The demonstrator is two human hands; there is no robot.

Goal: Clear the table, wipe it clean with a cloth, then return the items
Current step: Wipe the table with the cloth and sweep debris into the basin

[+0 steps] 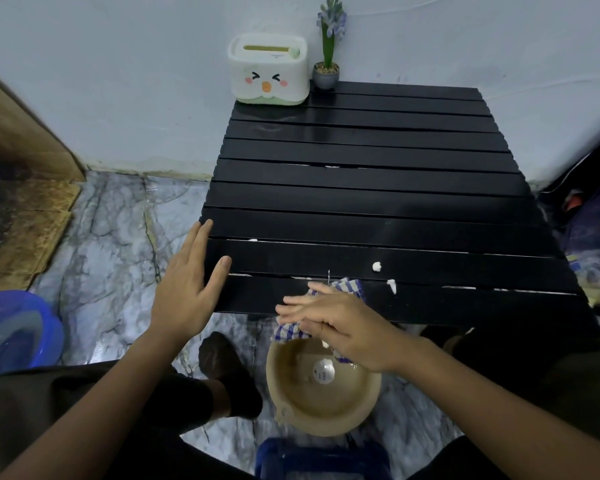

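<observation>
Marble floor [118,237]: bowl [326,410] holds perhaps a sticker [323,372].

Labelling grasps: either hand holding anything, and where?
Nothing gripped. Right hand presses flat fingers on the middle of the checked cloth at the table edge; left hand open, empty.

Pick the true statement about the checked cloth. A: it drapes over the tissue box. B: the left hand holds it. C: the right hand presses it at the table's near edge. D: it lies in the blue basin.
C: the right hand lies on the checked cloth at the near edge of the table, above the beige bowl.
</observation>
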